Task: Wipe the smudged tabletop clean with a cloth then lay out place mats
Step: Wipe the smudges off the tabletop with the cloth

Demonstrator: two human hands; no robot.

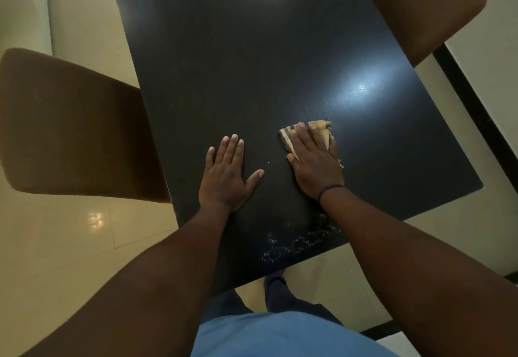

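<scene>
My left hand [228, 173] lay flat on the dark surface [252, 62], palm down, fingers straight and close together, thumb spread out to the right. It held nothing; it only pressed on the bare top, near the front edge and a little left of centre.

Just to its right, apart from it by a strip of bare top, my right hand [315, 157] lay flat as well, fingers straight, pressing down on the cloth [319, 129]. The cloth was beige with dark stripes and a frayed fringe, folded small, and it sat on the right half of the surface. Most of it was hidden under my palm and fingers; only its far edge and a bit of fringe by the wrist side showed, so I could not tell how it was folded. The far fingertips looked slightly blurred.

A thin dark band [330, 188] circled the right wrist. Nearer to me, by the front edge under the right forearm, a patch of pale smudges [302, 241] speckled the top.

Both forearms reached forward from the bottom of the view, wrists low, roughly parallel. A brown chair [70, 126] stood at the left side, another chair [420, 6] at the far right corner, both cut off by the frame.
</scene>
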